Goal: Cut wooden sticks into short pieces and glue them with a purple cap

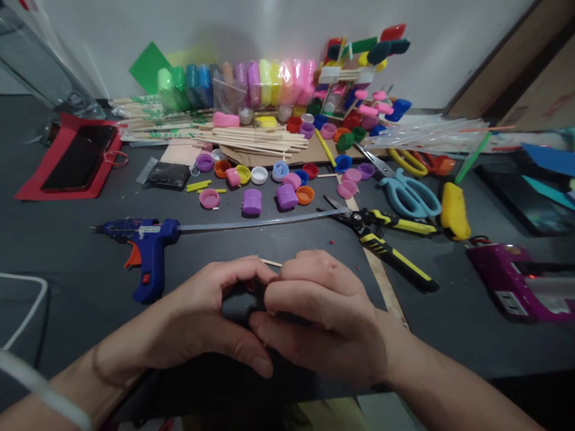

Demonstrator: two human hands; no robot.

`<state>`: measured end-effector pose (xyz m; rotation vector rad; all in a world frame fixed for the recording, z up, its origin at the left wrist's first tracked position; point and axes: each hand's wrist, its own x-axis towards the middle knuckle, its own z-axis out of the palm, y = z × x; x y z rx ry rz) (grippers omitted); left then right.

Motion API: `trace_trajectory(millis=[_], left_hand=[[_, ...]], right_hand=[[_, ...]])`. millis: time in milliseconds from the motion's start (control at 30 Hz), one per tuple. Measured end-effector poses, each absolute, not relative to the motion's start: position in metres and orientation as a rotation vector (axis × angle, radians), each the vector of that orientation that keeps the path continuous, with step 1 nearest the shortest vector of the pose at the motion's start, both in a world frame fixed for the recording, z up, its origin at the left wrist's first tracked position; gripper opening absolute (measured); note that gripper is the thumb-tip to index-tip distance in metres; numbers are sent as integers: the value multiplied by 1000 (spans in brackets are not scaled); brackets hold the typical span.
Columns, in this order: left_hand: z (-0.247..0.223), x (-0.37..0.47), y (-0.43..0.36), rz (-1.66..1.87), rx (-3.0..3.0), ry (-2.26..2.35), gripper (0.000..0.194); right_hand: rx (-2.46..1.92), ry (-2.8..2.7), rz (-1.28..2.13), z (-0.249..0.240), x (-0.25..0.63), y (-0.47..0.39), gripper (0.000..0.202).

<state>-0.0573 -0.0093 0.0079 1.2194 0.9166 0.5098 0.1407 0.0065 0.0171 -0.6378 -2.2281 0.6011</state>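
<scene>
My left hand (215, 314) curls around a small black object (240, 304) near the table's front edge, its thumb below and its fingers above. My right hand (318, 314) is closed against the same object from the right, thumb and fingers pressed together on it. The fingers hide much of the object. Just beyond my fingertips lies a thin wooden stick (271, 262). A blue glue gun (153, 239) rests on its side left of my hands, a long clear glue stick (260, 224) reaching from its back to black-and-yellow pliers (381, 230).
Bottle caps, purple clay pieces (252, 202) and wooden skewers (260, 139) cover the middle. Blue scissors (411, 194), yellow clay (454, 211) and a purple power device (512, 281) lie right. A phone (81, 157) on red paper and a white cable (40, 287) are left. Clay packets (254, 84) line the back.
</scene>
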Motion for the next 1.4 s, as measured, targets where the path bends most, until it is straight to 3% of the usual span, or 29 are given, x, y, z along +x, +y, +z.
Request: trace_trajectory(millis=[433, 667, 833, 967, 1133, 1400], left_hand=[[7, -57, -12, 461, 1228, 916, 49], [9, -60, -12, 552, 1374, 952, 47], [8, -64, -16, 839, 1568, 1020, 56], [7, -65, -17, 1004, 1843, 1108, 55], [10, -67, -18, 1243, 2287, 1150, 53], [14, -71, -19, 1529, 2583, 989, 52]], right_hand=[[-534, -2286, 469, 10, 140, 5, 31], [-531, -2314, 459, 17, 145, 14, 11], [-565, -2180, 370, 10, 166, 23, 42], [-750, -2014, 468, 1, 165, 28, 31], [-831, -2194, 591, -2, 149, 30, 14], [-1048, -2315, 1074, 12, 119, 28, 15]])
